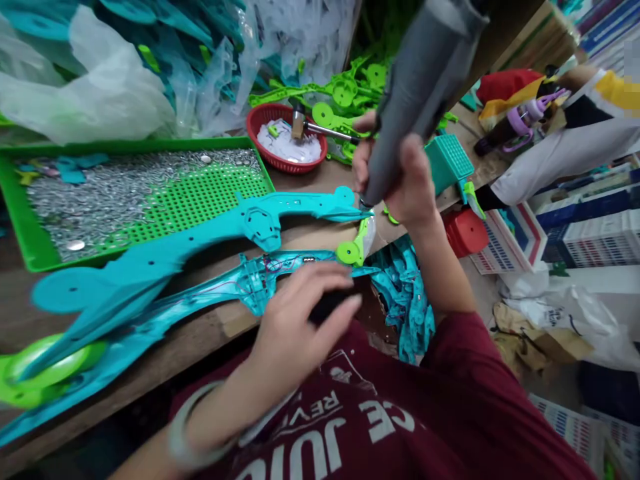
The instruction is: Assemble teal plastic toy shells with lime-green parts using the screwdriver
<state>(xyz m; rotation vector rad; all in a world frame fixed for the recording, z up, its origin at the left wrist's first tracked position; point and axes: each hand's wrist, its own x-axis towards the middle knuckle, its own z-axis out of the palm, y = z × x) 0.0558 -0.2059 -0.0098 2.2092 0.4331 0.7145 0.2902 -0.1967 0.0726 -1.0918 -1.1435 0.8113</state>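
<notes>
The right hand (pixel 411 183) is wrapped around a grey power screwdriver (pixel 417 87), its tip at the narrow end of a turquoise shell (pixel 200 233); contact cannot be confirmed. The left hand (pixel 305 320) is curled over an open turquoise half (pixel 220 291); whether it grips anything cannot be determined.

Risks, as judged: with no hand seen steadying the shell, torque at its thin end could twist it or let the bit slip and scar the plastic. Should the shell slide, it could knock the green tray (pixel 20 220) just beside it and scatter small metal parts (pixel 100 200). Exposed wires (pixel 273 265) in the open half could snag.

The shell lies on the bench, long axis from lower left to right, rounded broad end leftward. The screwdriver slants, tip down and leftward.
</notes>
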